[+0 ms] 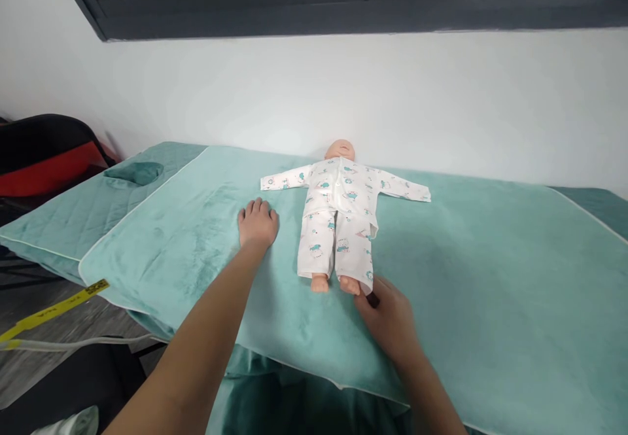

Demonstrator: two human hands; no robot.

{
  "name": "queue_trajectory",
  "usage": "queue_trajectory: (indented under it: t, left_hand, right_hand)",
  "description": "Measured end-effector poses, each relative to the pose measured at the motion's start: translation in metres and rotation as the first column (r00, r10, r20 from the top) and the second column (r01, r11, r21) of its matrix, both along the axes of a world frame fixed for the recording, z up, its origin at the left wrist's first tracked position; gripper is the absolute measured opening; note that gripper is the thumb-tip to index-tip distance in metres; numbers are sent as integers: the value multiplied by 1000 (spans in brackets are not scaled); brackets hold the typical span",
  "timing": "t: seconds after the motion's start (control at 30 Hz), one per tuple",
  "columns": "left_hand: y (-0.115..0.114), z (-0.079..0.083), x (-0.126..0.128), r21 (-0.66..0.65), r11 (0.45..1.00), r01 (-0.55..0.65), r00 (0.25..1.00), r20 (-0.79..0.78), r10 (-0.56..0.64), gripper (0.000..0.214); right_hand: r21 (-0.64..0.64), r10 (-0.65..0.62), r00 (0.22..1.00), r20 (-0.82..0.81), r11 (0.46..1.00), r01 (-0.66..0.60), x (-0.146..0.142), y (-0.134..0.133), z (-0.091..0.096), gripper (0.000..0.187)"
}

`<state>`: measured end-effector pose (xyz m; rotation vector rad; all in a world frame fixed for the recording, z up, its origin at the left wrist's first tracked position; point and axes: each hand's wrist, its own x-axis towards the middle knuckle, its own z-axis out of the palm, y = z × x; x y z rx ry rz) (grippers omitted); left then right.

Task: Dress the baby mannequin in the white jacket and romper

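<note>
A baby doll (pixel 342 150) lies on its back, its arms stretched out sideways. It wears a white printed shirt (pixel 338 183) and matching white trousers (pixel 354 245), and its bare feet show below the cuffs. My right hand (pixel 390 317) pinches the trouser cuff beside the foot on the right side of the picture; a small dark patch shows by the fingers, and I cannot make out what it is. To the left of the doll, my left hand (pixel 258 222) rests palm down on the green cover (pixel 196 239), fingers slightly bent and apart from the clothes.
The padded bed stands against a white wall (pixel 245 88) below a dark window frame (pixel 226 13). A face hole (pixel 137 173) is at its left end. A black and red chair (pixel 49 160) stands at far left. A yellow tag (pixel 59 307) and pale cable (pixel 83 343) hang near the front left.
</note>
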<state>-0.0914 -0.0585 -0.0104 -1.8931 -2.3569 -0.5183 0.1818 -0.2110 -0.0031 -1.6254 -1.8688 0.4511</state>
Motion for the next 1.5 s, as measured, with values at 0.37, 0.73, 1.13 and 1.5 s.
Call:
queue_trajectory:
  t: [0.37,0.73,1.13,1.5]
  left_hand:
    - [-1,2,1,-4,1000,-1,1000,11,1,49]
    - [1,-1,0,25,1000,-6,1000,25,6,46]
    - [1,-1,0,36,999,-3,1000,16,2,44]
    - [2,-3,-1,43,999,-6,1000,16,5,45]
  right_hand:
    - [307,-5,985,-171,950,59,-3,-1,-7,20]
    - [425,293,956,-2,866,-264,-18,12,18,7]
    - [163,88,865,495,968,-191,-64,29,45,5]
    - [79,104,807,581,980,-183,-76,34,45,16]
